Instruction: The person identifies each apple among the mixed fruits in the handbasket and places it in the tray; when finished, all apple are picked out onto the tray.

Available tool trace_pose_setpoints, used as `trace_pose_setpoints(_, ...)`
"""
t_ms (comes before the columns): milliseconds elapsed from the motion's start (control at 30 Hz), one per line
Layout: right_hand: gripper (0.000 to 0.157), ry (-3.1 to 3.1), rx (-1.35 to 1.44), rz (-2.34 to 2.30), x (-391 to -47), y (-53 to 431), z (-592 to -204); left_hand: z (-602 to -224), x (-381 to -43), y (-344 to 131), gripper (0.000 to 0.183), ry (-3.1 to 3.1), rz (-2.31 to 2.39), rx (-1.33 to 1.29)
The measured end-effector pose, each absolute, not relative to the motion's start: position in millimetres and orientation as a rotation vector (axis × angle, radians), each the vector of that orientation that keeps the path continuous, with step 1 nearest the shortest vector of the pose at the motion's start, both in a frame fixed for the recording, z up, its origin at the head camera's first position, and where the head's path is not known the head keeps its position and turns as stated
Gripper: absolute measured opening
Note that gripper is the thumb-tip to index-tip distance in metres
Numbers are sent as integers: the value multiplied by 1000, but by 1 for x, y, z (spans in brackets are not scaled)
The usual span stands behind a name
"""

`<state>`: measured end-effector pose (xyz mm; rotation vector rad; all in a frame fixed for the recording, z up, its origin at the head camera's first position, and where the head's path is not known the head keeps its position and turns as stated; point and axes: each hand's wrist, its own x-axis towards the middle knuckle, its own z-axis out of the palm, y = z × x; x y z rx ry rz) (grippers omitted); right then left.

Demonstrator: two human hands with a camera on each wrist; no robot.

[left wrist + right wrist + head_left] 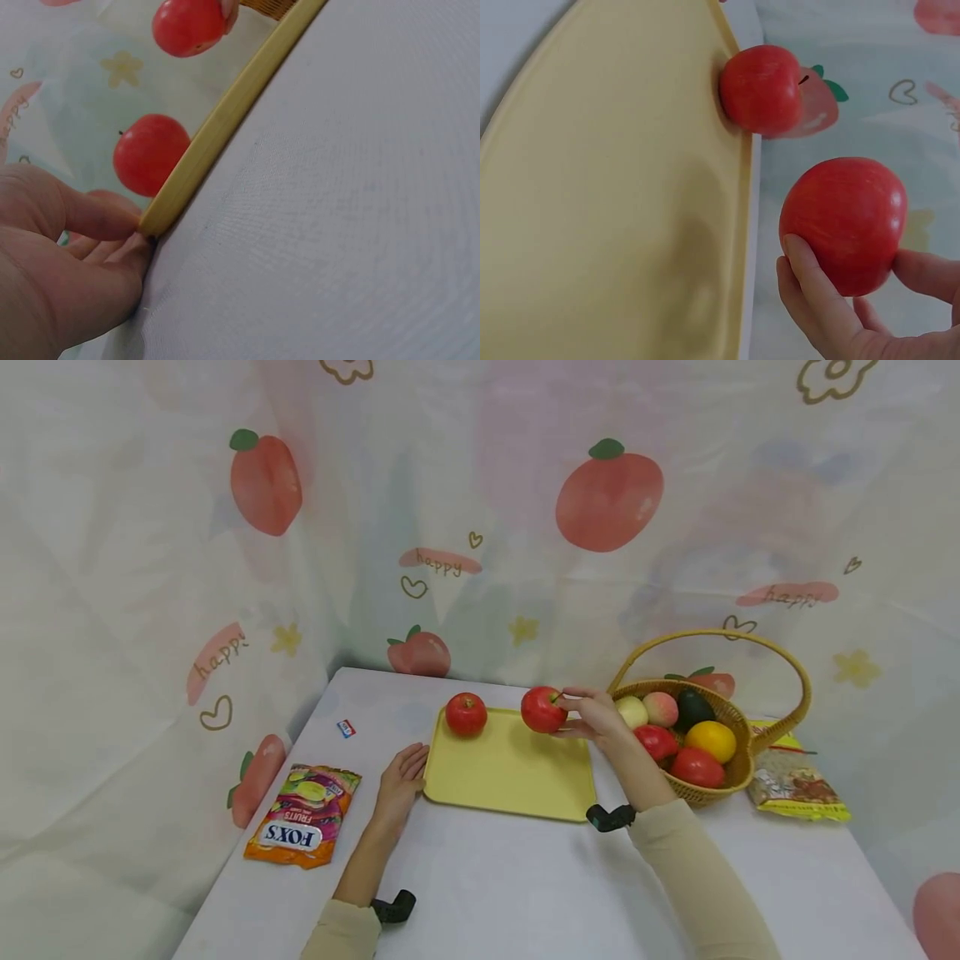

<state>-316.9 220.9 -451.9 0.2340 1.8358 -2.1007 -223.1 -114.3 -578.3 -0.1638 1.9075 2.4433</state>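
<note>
My right hand (594, 714) grips a red apple (543, 709) between thumb and fingers, above the far right part of a yellow tray (510, 772). In the right wrist view the held apple (844, 225) hangs clear of the tray, its shadow on the surface. Another red apple (466, 715) sits in the tray's far left corner. My left hand (401, 783) touches the tray's left edge near the front corner, fingers fairly straight; the left wrist view shows the thumb (112, 217) at the corner of the rim.
At the right stands a wicker basket (738, 768) of several fruits with a tall arched handle (712, 633). A yellow-edged food packet (798, 781) lies beyond it. On the left are a candy bag (303, 814) and a small wrapped piece (346, 728). Printed curtains border the table.
</note>
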Motion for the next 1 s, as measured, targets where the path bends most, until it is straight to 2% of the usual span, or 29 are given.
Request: trace_pose_setpoints(1000,59,1928,350,-2042,-335,193,-486,-583,-226,-114,72,1902,2465,-173)
